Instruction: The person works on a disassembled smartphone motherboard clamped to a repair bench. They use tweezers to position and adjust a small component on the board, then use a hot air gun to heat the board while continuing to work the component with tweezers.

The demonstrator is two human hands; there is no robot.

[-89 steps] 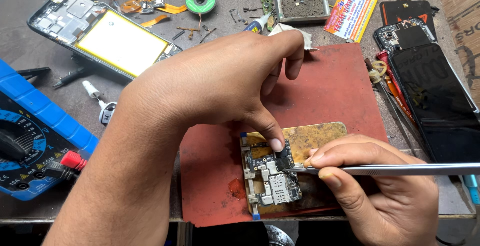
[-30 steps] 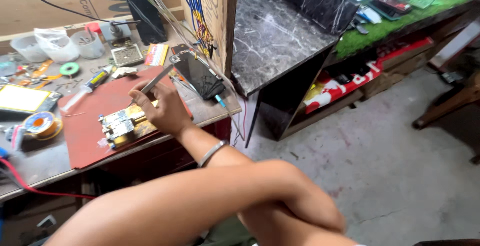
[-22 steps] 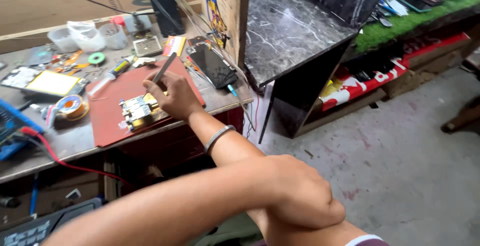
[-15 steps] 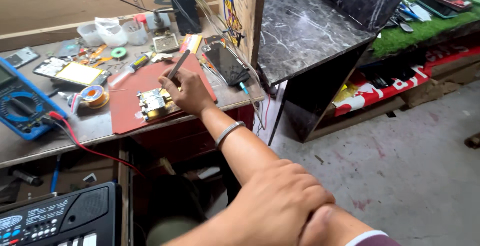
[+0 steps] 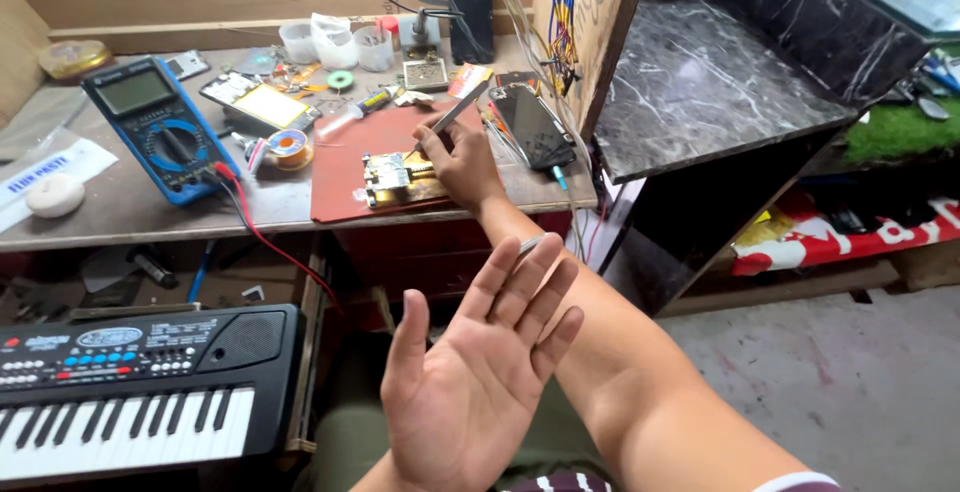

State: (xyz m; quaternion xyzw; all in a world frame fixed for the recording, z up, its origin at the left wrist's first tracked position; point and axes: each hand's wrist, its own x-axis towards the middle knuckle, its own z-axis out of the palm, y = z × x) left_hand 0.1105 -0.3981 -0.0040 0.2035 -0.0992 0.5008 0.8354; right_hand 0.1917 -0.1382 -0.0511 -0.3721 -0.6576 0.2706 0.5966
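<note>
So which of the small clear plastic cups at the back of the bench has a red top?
The rightmost cup, beside the three uncapped clear cups.

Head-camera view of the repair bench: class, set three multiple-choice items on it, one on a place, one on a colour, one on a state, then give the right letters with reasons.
1. Where does the circuit board lie?
A. on the red mat
B. on the keyboard
C. on the marble shelf

2. What colour is the multimeter casing?
A. green
B. blue
C. white

3. How is the left hand held?
A. in a fist
B. gripping a phone
C. open, palm up, holding nothing

Answers:
1 A: the board sits on the red mat beside the right hand, which holds a metal tool.
2 B: its casing is blue around a grey screen.
3 C: the fingers are spread and the palm is bare, above the lap near the black keyboard.
</note>
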